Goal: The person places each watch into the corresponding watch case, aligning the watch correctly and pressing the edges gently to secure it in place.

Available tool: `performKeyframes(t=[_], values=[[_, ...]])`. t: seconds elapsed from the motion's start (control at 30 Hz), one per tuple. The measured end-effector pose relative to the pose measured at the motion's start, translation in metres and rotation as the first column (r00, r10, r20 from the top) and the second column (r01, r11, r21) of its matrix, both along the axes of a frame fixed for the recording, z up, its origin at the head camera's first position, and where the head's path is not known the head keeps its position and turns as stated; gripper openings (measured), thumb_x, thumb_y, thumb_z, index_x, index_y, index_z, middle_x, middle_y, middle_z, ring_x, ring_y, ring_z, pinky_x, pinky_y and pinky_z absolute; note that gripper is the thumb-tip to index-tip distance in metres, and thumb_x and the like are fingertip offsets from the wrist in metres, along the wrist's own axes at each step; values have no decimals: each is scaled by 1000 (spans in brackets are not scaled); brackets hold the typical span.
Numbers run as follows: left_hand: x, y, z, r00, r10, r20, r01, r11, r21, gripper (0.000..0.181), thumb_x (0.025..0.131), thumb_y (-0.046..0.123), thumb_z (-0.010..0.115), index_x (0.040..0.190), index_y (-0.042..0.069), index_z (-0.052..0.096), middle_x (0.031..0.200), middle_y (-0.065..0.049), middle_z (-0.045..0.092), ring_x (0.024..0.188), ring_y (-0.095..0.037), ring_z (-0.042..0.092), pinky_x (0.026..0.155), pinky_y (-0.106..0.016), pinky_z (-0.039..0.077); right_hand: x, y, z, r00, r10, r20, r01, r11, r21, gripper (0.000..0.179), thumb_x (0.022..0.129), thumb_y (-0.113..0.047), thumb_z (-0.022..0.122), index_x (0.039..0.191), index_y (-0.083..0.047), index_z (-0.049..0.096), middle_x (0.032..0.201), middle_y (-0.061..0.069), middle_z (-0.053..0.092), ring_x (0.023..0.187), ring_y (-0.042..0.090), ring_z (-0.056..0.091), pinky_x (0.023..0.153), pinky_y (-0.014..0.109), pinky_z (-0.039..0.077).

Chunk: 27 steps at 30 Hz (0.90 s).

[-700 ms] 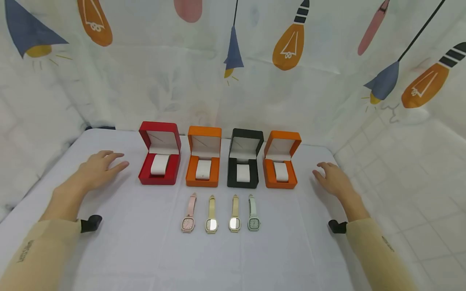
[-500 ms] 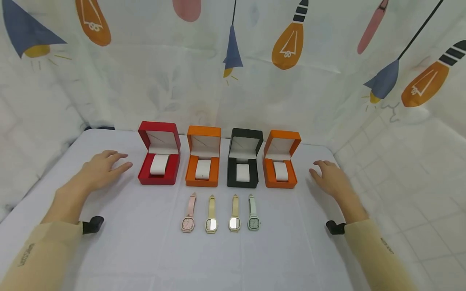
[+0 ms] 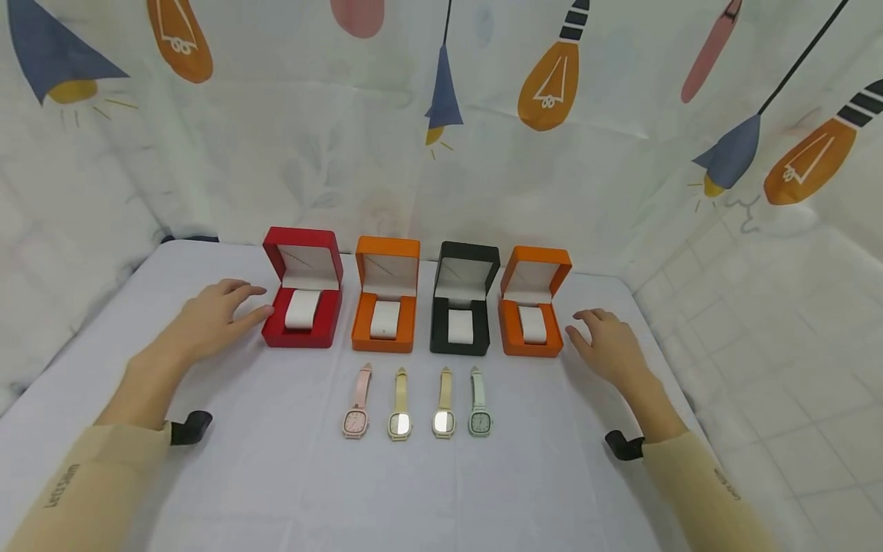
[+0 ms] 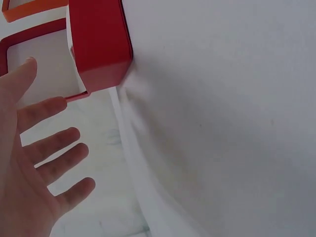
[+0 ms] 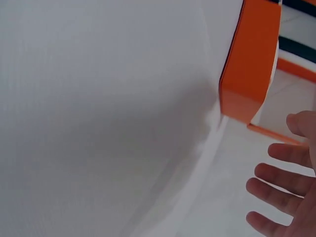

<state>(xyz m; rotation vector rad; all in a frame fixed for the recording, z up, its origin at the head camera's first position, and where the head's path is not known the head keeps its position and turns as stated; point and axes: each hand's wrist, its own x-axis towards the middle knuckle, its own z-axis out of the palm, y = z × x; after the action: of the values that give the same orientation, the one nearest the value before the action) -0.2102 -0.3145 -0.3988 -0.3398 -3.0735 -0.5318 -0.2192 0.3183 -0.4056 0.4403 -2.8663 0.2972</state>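
Note:
My left hand [image 3: 214,316] reaches forward with spread fingers, its thumb tip right at the left side of the red watch box [image 3: 276,331]. In the left wrist view the red box [image 4: 101,44] lies past the fingertips. My right hand [image 3: 608,346] has its fingers spread close to the right side of the right-hand orange watch box [image 3: 510,336]; that orange box [image 5: 249,59] also shows in the right wrist view. Neither hand holds anything. Both boxes have raised lids and a white cushion inside.
Between them stand another open orange box [image 3: 362,337] and a dark green-black box [image 3: 441,345]. In front lie a pink watch [image 3: 355,422], two yellow watches, one [image 3: 399,424] left of the other [image 3: 444,422], and a pale green watch [image 3: 479,422]. A patterned curtain [image 3: 386,184] hangs behind.
Both hands have moved inward, the left hand rightward up to the red box, the right hand leftward toward the right-hand orange box. The boxes and watches stay in place.

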Motion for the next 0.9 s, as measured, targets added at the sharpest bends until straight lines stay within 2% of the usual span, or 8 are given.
performKeyframes(t=[0.2, 0.37, 0.57, 0.73, 0.9], values=[[1, 19, 6, 998, -51, -23, 52, 998, 33, 65, 102, 43, 60, 143, -7, 50, 142, -35, 41, 129, -55, 38, 103, -73, 37, 8, -16, -5, 997, 60, -42, -61, 998, -22, 33, 100, -21, 63, 120, 5, 68, 121, 26, 65, 109, 46, 62, 90, 61, 52], [1, 34, 5, 998, -66, -10, 67, 995, 78, 66, 99, 40, 66, 144, -7, 50, 143, -34, 42, 130, -52, 40, 102, -71, 40, 15, -30, -6, 990, 114, -79, -116, 993, -29, 29, 98, -18, 67, 114, 7, 70, 113, 25, 67, 101, 44, 65, 87, 57, 55], [1, 43, 3, 994, -101, -38, 103, 992, 72, 64, 99, 37, 68, 144, -5, 50, 141, -33, 45, 129, -51, 41, 103, -69, 40, 21, -46, -7, 982, 158, -107, -160, 987, -18, 24, 96, -18, 72, 110, 2, 71, 104, 19, 69, 92, 37, 65, 80, 52, 58], [-1, 45, -1, 991, -121, -49, 124, 990, 68, 63, 99, 37, 67, 143, -5, 51, 139, -33, 46, 128, -51, 42, 105, -69, 40, 26, -58, -10, 981, 181, -74, -183, 983, -18, 25, 96, -22, 74, 111, -1, 72, 105, 14, 70, 95, 34, 65, 84, 49, 58], [-5, 45, -5, 993, -116, -16, 117, 991, 60, 69, 98, 39, 68, 145, -5, 48, 142, -33, 43, 131, -52, 38, 106, -69, 37, 31, -70, -11, 981, 188, -38, -188, 982, -4, 25, 94, -22, 76, 108, -2, 71, 104, 13, 69, 94, 32, 65, 84, 47, 58]])
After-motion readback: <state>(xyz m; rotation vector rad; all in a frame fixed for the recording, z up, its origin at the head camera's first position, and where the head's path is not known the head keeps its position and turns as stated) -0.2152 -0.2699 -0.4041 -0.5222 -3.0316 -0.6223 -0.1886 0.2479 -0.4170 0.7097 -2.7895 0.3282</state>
